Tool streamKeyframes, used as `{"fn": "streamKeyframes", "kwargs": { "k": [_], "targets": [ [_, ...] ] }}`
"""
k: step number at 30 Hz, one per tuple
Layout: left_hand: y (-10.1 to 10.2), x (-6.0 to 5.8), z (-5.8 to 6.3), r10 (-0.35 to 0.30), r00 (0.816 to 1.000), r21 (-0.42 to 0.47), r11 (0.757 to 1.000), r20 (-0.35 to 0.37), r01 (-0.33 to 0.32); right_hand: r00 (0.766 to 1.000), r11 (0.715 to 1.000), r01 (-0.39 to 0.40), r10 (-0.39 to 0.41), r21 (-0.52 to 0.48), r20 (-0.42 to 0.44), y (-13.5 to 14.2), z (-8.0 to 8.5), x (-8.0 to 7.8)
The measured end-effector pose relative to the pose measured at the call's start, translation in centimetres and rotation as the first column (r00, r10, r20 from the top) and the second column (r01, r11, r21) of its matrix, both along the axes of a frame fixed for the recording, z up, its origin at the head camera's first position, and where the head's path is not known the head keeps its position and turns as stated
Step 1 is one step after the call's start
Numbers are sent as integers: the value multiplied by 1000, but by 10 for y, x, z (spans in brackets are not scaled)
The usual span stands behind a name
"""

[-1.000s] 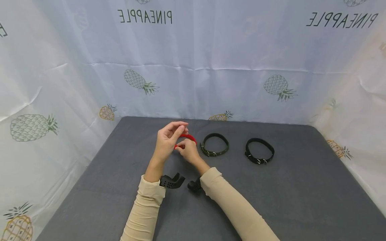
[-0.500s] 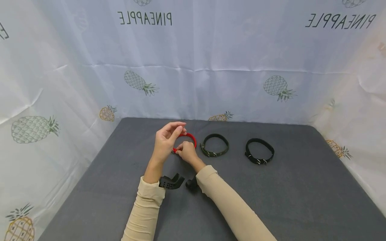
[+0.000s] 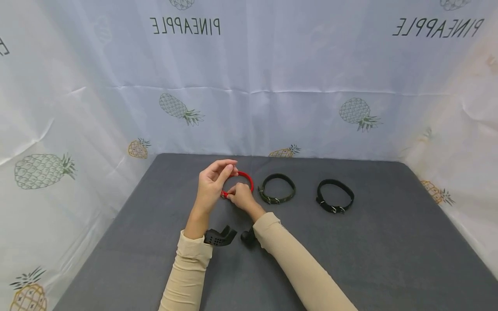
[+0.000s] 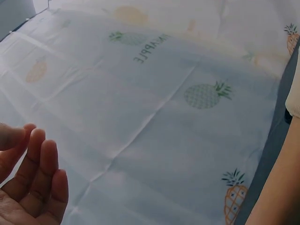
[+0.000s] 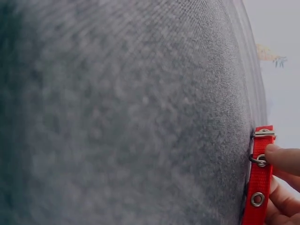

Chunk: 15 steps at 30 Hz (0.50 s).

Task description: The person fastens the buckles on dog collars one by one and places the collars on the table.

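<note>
A red collar (image 3: 251,180) forms a ring at the left of the row of collars, low against the grey tabletop. My right hand (image 3: 243,197) pinches its near side between thumb and fingers, close to the buckle. In the right wrist view, the strap (image 5: 255,210) shows metal eyelets, a ring and a buckle, with the thumb pressed on it. My left hand (image 3: 210,185) is raised just left of the collar and overlaps it in the head view. Its fingers bend loosely with the thumb near the index finger, and nothing shows between them in the left wrist view.
Right of the red collar lies a dark green buckled collar (image 3: 293,189). Farther right is a black collar (image 3: 326,207), also buckled into a ring. A pineapple-print curtain (image 3: 249,121) rises behind and beside the table (image 3: 381,242). Black wrist devices (image 3: 220,237) sit near both cuffs.
My right hand has brought the red collar's near side down and toward me, so more of the ring shows. My left hand has shifted slightly left, away from it.
</note>
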<state>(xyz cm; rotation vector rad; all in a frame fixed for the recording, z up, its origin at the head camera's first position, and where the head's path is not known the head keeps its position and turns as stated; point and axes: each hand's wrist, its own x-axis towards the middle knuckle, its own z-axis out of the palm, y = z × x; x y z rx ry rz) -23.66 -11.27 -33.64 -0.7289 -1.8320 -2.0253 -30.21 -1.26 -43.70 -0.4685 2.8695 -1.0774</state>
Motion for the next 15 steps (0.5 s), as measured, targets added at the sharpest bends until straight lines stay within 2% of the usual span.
{"fn": "streamKeyframes", "kwargs": {
  "k": [7,11,13,15],
  "targets": [
    [-1,-1,-1,-6,1000,-9,1000,28,7,998,998,-55,55,2,-10,8,4,2],
    [-3,-3,0,15,998,-14,1000,61,-14,992,995,-84,79,-57,-94,25,16,7],
    [-3,-7,-1,61,996,-78,995,67,-56,988,994,-69,56,-86,-143,39,24,7],
    [-2,-12,-1,123,991,-196,974,51,-111,983,995,-31,13,-97,-184,59,33,5]
  ]
}}
